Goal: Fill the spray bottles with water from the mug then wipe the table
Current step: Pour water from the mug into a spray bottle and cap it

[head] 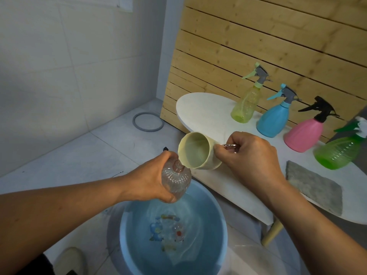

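Four capped spray bottles stand in a row on the white oval tabletop (200,110), set against a slatted pale wood wall (258,40): a yellow-green clear one (245,105), an opaque blue one (275,120), a pink one with a black trigger (303,135) and a ribbed green clear one (338,153) nearest the camera. A grey, rough-textured cloth (313,187) lies flat on the tabletop just in front of the green bottle. Left of the tabletop, the room has large pale wall tiles and a light tiled floor, where a grey ring (148,122) lies.

Below the tabletop's front edge, a round blue plastic basin (127,245) sits on the floor, holding water over a cartoon print on its bottom. Above the basin, the left hand (148,180) has its fingers wrapped round a clear ribbed pinkish bottle (175,180) with no cap, tilted toward the tabletop. The right hand (252,155) pinches the metal handle of a cream mug (198,152), fingers curled tightly; the mug is tipped on its side, its rim touching the open neck of the bottle.
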